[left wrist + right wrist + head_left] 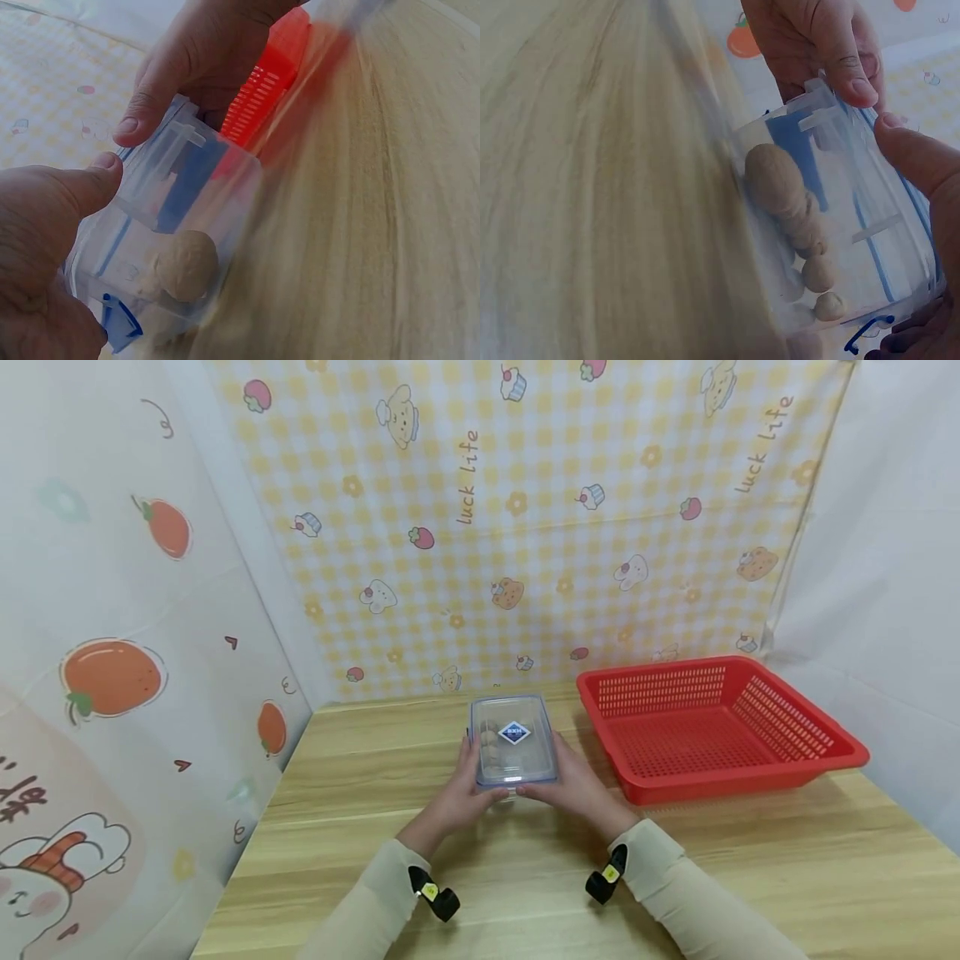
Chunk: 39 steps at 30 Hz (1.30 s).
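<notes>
A clear plastic food container (495, 768) with a blue-rimmed lid and a diamond-shaped label is held between both hands, apparently just off the table. Along one side inside it sit several tan, round lumps (774, 180); their kind cannot be told. My left hand (463, 785) grips the left side and my right hand (573, 781) the right side. Both thumbs lie at the near edge, tips close together. A blue-edged clip (120, 322) sticks outward from the container near the left hand, and another blue-edged clip (868, 330) shows near the right hand.
A red perforated plastic basket (720, 727) stands to the right on the wood-grain table (345, 860), close to my right hand. Behind the table hangs a yellow checked cloth (450, 568); printed white sheeting (195, 610) covers the left side.
</notes>
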### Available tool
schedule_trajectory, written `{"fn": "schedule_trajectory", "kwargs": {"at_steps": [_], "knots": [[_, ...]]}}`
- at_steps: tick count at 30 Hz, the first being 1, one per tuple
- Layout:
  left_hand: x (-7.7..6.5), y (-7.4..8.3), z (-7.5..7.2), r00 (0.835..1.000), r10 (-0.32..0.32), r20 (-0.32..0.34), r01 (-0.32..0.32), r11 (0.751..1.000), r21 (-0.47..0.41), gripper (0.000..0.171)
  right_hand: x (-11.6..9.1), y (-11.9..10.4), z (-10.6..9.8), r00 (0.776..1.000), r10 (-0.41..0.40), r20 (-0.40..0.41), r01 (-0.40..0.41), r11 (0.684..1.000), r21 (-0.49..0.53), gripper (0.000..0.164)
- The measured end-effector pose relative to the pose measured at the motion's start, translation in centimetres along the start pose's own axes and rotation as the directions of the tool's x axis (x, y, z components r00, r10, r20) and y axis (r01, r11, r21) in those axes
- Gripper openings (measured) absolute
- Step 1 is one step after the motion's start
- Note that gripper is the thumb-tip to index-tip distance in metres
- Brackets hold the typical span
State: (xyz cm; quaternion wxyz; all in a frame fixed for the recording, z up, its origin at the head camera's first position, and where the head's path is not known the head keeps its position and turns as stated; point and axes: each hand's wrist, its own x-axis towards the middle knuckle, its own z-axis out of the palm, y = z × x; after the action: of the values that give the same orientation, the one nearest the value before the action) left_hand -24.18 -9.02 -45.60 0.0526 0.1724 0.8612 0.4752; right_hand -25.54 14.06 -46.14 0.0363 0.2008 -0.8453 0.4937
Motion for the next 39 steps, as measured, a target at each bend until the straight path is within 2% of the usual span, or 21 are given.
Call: {"fn": "schedule_trajectory", "kwargs": {"at_steps": [8,15,22,28,31,33,34,36,38,39], "knots": [[-0.1,-0.5,0.6,1.0,-0.028,0.004,0.028,1.0,-0.003,0.108,-0.2,0.7,0.0,1.0,-0.007,0.008,0.007,0.999,-0.052,0.121],[0.0,-1.1,0.5,1.0,-0.011,0.01,0.01,0.996,0.09,0.104,0.1,0.9,0.2,0.999,-0.026,0.035,0.03,0.991,-0.13,0.121],[1.8,-2.2,-0.3,0.999,0.021,-0.048,-0.01,0.978,0.21,0.102,2.3,1.4,0.7,0.999,-0.05,0.007,0.05,0.987,-0.153,0.118],[3.3,-3.0,-0.8,0.997,0.057,-0.046,-0.045,0.975,0.218,0.102,3.5,2.1,0.7,0.999,-0.048,-0.002,0.047,0.99,-0.131,0.113],[3.9,-3.7,-0.9,0.995,0.075,-0.073,-0.064,0.987,0.145,0.096,3.7,2.4,0.5,0.999,0.025,-0.035,-0.027,0.997,-0.074,0.104],[4.1,-4.2,-0.9,0.992,0.051,-0.112,-0.05,0.999,0.016,0.089,3.9,2.7,0.3,0.989,0.127,-0.068,-0.123,0.99,0.071,0.097],[4.3,-4.5,-0.9,0.991,0.024,-0.133,-0.032,0.998,-0.059,0.086,4.1,2.9,0.3,0.978,0.194,-0.081,-0.179,0.971,0.159,0.094],[4.6,-4.9,-0.8,0.984,-0.054,-0.168,0.012,0.97,-0.243,0.08,4.5,3.4,0.3,0.948,0.304,-0.093,-0.257,0.906,0.336,0.09],[5.0,-5.1,-0.7,0.97,-0.138,-0.199,0.048,0.915,-0.401,0.078,5.0,3.9,0.5,0.919,0.384,-0.086,-0.305,0.832,0.463,0.09],[5.2,-5.2,-0.6,0.963,-0.171,-0.21,0.054,0.882,-0.467,0.08,5.2,4.0,0.6,0.913,0.399,-0.079,-0.312,0.812,0.493,0.089]]}}
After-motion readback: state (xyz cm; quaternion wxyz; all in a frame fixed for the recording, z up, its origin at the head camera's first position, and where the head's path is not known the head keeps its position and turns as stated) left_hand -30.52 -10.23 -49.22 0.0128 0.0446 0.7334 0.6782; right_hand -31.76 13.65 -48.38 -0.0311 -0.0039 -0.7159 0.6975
